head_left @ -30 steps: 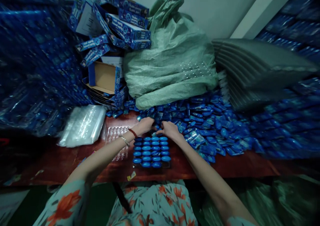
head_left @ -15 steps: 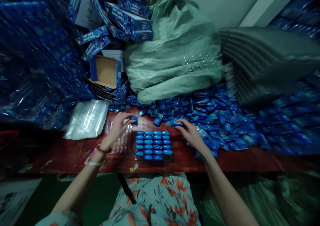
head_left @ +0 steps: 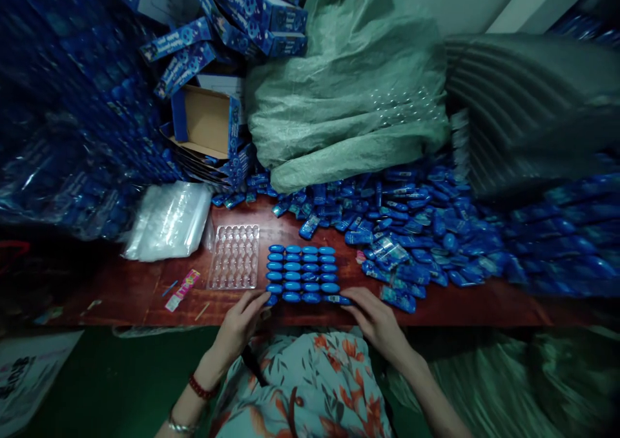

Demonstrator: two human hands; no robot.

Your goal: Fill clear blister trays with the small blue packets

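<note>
Rows of small blue oval pieces (head_left: 301, 267) stand in a block in front of me, seemingly in a clear tray mostly hidden under them. At the block's near left corner, my left hand (head_left: 242, 322) pinches a blue oval piece (head_left: 272, 300). My right hand (head_left: 376, 322) has its fingertips closed on another blue oval piece (head_left: 338, 300) at the near right corner. Left of the block lies a clear plastic tray (head_left: 234, 257) with rows of moulded hollows and nothing in them.
Loose blue pieces (head_left: 411, 231) are heaped at the back and right of the red-brown table (head_left: 145, 296). A stack of clear bags (head_left: 169, 221), a pink label strip (head_left: 183, 289) and open blue cartons (head_left: 206, 125) lie left. Behind rests a green woven sack (head_left: 343, 102).
Both hands have drawn back from behind the block to its near corners, bringing blue pieces into the front row. The view has shifted slightly, and the clear tray is now uncovered.
</note>
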